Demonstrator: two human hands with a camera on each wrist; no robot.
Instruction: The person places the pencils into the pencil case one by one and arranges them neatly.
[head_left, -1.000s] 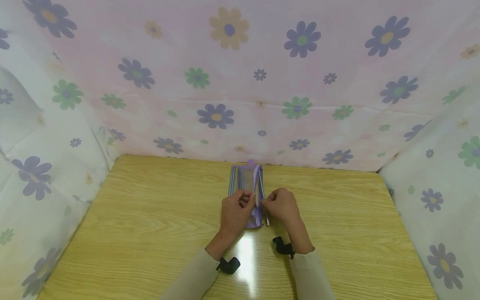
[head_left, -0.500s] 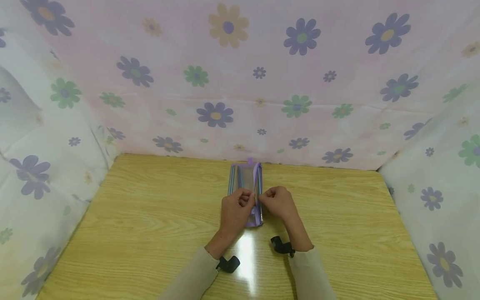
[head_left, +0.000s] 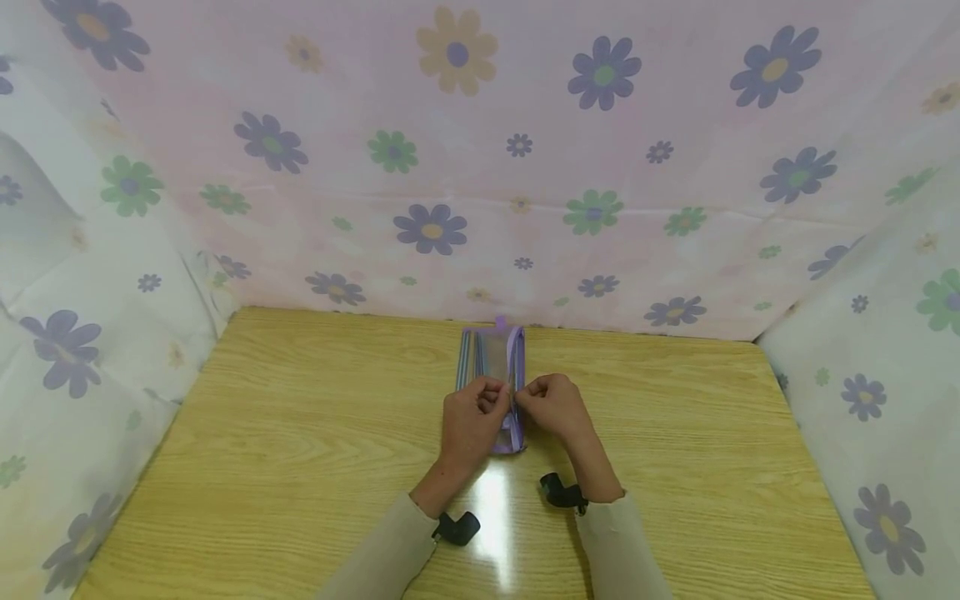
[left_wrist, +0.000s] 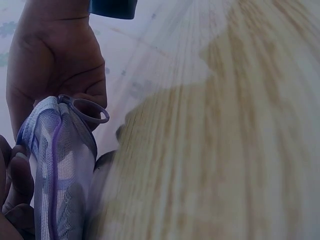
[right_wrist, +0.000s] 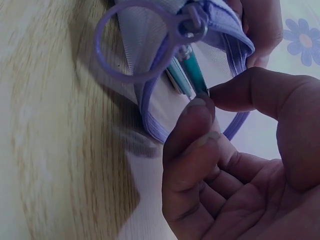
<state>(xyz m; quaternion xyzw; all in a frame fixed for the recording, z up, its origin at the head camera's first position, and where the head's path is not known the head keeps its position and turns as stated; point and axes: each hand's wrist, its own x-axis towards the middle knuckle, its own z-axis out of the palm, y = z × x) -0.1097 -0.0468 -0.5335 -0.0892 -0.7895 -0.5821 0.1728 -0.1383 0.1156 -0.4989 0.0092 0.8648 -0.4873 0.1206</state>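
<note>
A mesh pencil case (head_left: 497, 352) with purple trim lies on the table, its zip side spread apart. Striped pencils (head_left: 467, 360) show through its left part. My left hand (head_left: 471, 421) pinches the opening's left edge. At the right edge, my right hand (head_left: 557, 406) pinches a teal pencil (right_wrist: 194, 71) between thumb and fingertips, in the case's mouth in the right wrist view. Beside it, inside, lies another teal pencil (right_wrist: 177, 77). A lilac ring zip pull (left_wrist: 102, 120) hangs from the case's end. The held pencil's far part is hidden by the mesh.
The wood-grain table (head_left: 322, 433) extends around the case on both sides. A flowered cloth (head_left: 517, 183) stands along the back and the sides. Black wrist cameras (head_left: 459, 529) sit on both wrists.
The pencil in my right hand, whose silver end stuck out beside the case, has moved left into the opening. My right hand has shifted slightly left; my left hand stays put.
</note>
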